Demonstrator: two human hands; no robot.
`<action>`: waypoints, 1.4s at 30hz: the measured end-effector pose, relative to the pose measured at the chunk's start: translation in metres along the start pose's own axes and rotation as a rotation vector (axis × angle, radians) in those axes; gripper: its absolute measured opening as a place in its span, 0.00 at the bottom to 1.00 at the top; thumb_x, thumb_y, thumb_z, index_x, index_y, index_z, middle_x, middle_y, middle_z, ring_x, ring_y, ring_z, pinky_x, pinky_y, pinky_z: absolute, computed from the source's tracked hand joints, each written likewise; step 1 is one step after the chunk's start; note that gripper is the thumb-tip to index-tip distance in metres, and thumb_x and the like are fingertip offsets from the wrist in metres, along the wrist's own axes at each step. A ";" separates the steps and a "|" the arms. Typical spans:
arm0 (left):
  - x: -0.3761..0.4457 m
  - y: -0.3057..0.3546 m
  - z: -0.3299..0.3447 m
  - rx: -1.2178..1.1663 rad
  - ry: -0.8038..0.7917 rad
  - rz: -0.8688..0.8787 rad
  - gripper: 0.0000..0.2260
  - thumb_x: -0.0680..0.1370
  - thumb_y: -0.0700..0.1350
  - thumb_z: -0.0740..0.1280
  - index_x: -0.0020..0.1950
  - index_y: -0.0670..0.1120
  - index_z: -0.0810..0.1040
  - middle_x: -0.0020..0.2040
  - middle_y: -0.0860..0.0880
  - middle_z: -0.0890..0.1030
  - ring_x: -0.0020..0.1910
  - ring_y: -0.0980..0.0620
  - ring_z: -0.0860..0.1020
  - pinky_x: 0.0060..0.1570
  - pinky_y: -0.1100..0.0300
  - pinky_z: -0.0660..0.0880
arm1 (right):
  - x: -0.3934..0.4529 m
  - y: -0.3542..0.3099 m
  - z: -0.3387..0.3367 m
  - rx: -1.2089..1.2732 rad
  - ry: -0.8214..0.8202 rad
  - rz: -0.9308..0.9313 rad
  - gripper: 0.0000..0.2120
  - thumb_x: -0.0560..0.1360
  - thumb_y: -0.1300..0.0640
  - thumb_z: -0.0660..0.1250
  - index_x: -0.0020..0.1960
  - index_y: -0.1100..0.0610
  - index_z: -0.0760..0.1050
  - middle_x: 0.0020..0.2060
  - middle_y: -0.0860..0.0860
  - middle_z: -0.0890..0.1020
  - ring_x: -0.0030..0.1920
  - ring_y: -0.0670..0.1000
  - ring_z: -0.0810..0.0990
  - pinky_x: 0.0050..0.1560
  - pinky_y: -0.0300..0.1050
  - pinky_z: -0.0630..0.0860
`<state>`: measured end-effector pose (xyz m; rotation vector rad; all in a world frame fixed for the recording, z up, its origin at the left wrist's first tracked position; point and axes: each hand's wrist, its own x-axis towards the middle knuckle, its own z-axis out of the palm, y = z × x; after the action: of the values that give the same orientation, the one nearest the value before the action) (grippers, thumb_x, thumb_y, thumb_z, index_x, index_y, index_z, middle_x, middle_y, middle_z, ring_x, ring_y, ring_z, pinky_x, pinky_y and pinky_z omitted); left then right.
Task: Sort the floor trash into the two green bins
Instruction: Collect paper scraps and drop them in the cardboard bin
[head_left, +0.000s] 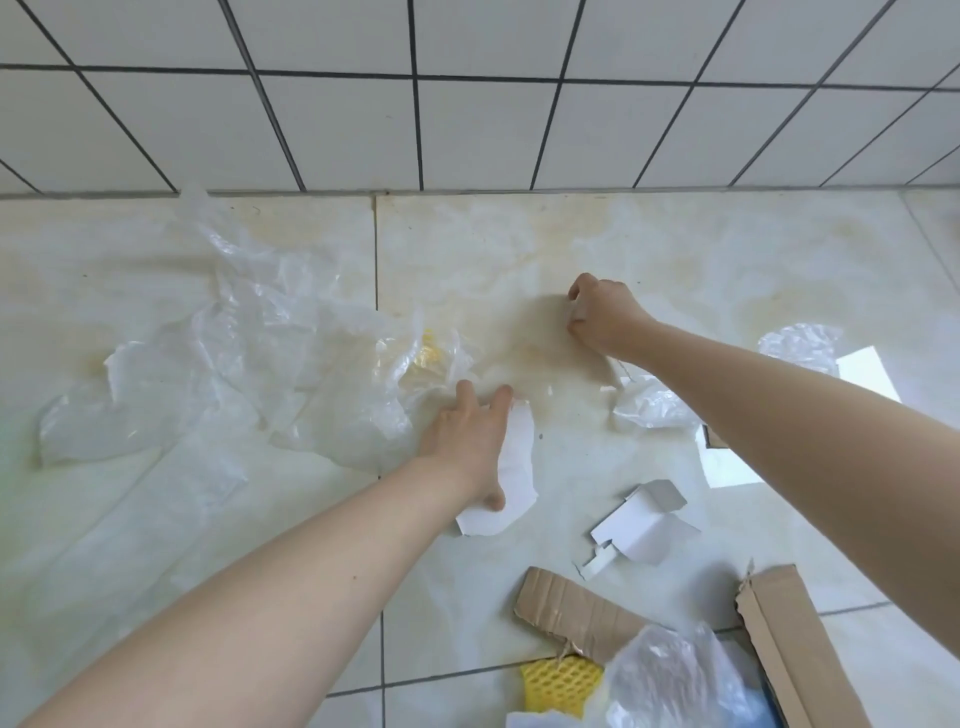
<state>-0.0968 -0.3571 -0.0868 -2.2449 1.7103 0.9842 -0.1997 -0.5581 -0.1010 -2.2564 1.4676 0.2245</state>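
Trash lies scattered on the pale tiled floor; no green bin is in view. My left hand rests flat with fingers spread on a torn white paper piece, its thumb on the paper's lower part. Just left of it spreads a large heap of clear plastic film with something yellow inside. My right hand is curled, fingertips pinched together just above the floor; I see nothing in it. A crumpled clear bag lies under my right forearm.
A folded white card box piece lies in front of me, brown cardboard strips nearer. Yellow foam netting and another clear bag sit at the bottom edge. More plastic and white paper lie right. A tiled wall borders the floor.
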 end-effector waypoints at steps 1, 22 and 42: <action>-0.002 0.001 0.000 0.002 0.011 0.001 0.47 0.61 0.47 0.79 0.71 0.51 0.54 0.60 0.44 0.65 0.55 0.40 0.74 0.43 0.55 0.71 | -0.005 0.000 -0.001 0.027 0.003 0.007 0.13 0.74 0.61 0.59 0.57 0.61 0.72 0.52 0.60 0.77 0.50 0.60 0.78 0.49 0.50 0.78; -0.105 0.023 -0.004 -0.444 -0.044 -0.066 0.34 0.61 0.55 0.78 0.57 0.50 0.62 0.49 0.51 0.74 0.47 0.49 0.75 0.31 0.62 0.68 | -0.191 0.027 -0.042 0.267 -0.019 -0.062 0.07 0.68 0.53 0.73 0.44 0.51 0.77 0.36 0.44 0.77 0.41 0.48 0.75 0.33 0.36 0.68; -0.078 0.054 0.068 0.146 -0.160 0.271 0.27 0.66 0.51 0.75 0.58 0.45 0.67 0.58 0.49 0.66 0.57 0.46 0.64 0.54 0.53 0.73 | -0.204 0.076 0.023 0.574 -0.324 0.370 0.14 0.71 0.52 0.71 0.45 0.59 0.69 0.37 0.54 0.74 0.37 0.54 0.73 0.30 0.42 0.71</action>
<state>-0.1833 -0.2792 -0.0808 -1.8270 1.9769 1.0221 -0.3522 -0.4043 -0.0680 -1.4215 1.5188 0.2306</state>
